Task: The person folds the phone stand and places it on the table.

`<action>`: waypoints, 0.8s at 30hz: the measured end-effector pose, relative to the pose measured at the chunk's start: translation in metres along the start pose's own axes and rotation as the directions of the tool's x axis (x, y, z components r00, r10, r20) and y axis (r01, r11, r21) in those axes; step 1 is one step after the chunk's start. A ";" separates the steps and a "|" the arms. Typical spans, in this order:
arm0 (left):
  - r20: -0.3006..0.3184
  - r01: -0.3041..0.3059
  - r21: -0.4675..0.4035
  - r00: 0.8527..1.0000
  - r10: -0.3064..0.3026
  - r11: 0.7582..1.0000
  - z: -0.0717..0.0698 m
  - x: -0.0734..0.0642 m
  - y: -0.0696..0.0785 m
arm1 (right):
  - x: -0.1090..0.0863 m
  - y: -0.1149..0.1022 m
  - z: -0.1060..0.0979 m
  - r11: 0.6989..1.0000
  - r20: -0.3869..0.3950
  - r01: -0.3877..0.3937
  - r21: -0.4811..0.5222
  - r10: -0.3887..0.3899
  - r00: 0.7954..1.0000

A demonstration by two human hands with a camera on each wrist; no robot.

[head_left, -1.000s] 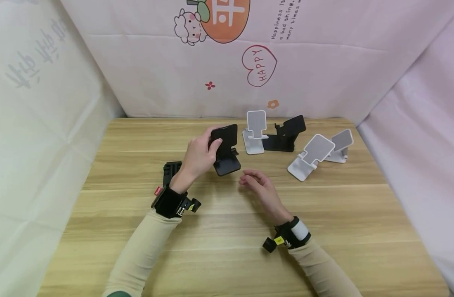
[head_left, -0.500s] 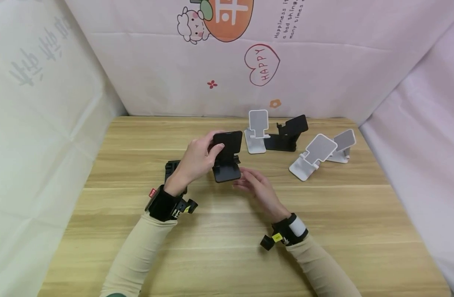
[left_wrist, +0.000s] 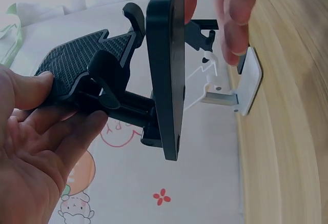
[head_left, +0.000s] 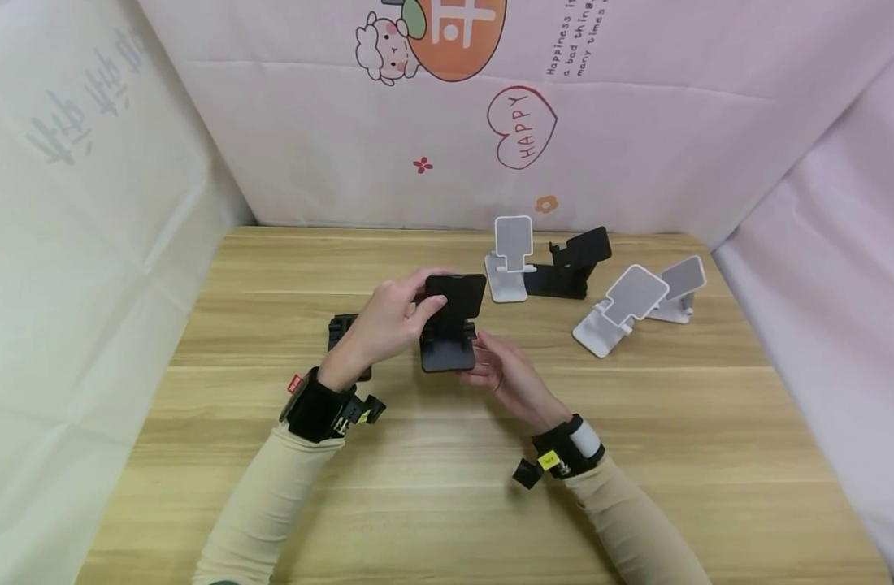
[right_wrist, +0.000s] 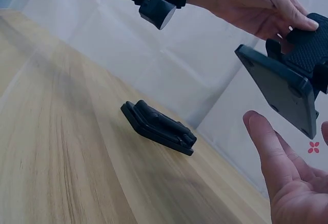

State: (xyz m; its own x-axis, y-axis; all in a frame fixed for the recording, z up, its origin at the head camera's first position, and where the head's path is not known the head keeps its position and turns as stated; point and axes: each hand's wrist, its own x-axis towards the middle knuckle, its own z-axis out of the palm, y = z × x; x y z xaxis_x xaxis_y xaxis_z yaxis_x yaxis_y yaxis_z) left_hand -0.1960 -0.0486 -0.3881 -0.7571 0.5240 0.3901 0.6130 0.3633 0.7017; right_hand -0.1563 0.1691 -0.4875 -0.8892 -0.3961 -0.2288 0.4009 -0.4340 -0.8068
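Above wood table (head_left: 418,504), blk folding phone stand (head_left: 453,325) held aloft; L hand (head_left: 396,321) pinches backrest (left_wrist: 77,62); R hand (head_left: 511,375) loosely spread nr base (left_wrist: 166,70), contact unclear; risk: stand may drop if L pinch slips, hinge swinging.

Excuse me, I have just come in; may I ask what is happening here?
A person's left hand holds an open black stand above the table. The right hand is near its base; I cannot tell if they touch. A folded stand lies to the left; another black stand and three white stands sit open farther right.
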 end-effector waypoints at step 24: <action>0.080 0.005 -0.058 0.997 0.000 0.998 0.001 -0.009 0.009 | -0.006 -0.008 0.002 1.000 0.131 0.008 0.009 -0.009 0.991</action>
State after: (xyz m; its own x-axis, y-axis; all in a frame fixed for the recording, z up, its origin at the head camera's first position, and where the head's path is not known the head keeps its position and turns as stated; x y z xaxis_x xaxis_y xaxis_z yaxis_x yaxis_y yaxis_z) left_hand -0.1832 -0.0493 -0.3858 -0.7366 0.5837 0.3415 0.5953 0.3200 0.7371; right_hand -0.1538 0.1734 -0.4789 -0.8563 -0.4948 -0.1484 0.3961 -0.4444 -0.8035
